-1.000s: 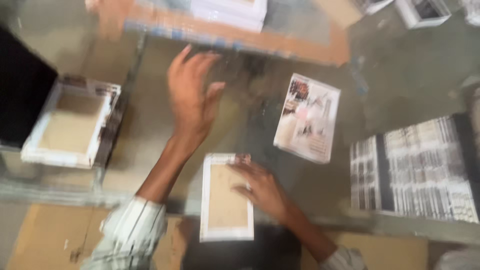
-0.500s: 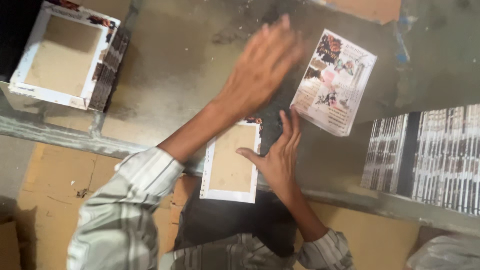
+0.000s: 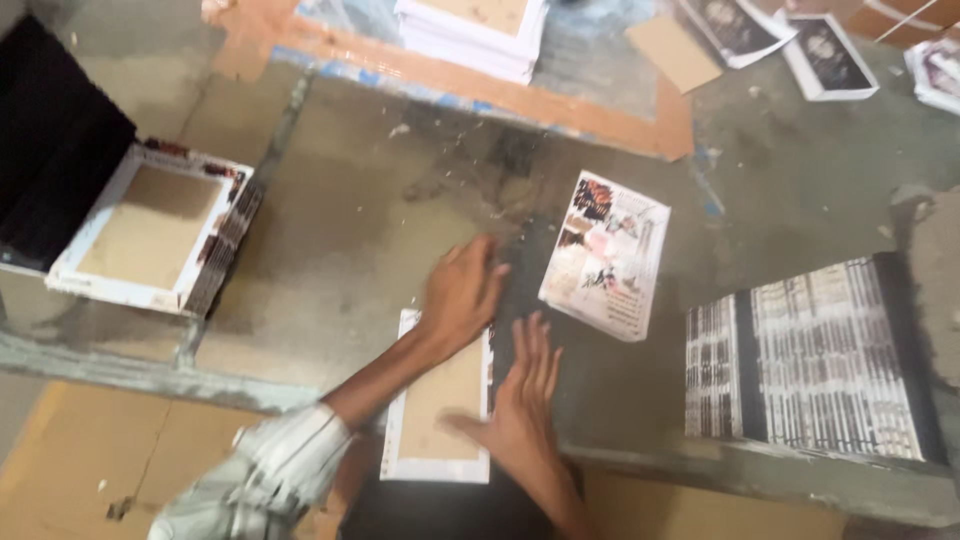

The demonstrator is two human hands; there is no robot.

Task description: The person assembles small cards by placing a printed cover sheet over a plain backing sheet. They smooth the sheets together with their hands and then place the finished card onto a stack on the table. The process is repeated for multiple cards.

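At the near edge of the worktable [image 3: 330, 250] lies a white-bordered cardboard-backed frame [image 3: 440, 405], long axis pointing away; the left hand [image 3: 462, 293] rests flat and released on its far end; the right hand [image 3: 522, 405], fingers spread, touches its right side, grasping nothing.

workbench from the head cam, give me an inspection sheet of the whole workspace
surface: grey, scuffed glass-topped table, dusty, with an orange border strip at the far edge.
job's things: white-edged board with brown centre lying flat at the near edge; stack of printed colour sheets just right of it.
clutter: stack of similar boards at left; pile of striped dark booklets at right; white stack and loose prints at the far side.
hands: left hand flat on the board's top end; right hand open, along its right edge.
cables: nothing seen.
surroundings: cardboard below the table edge.
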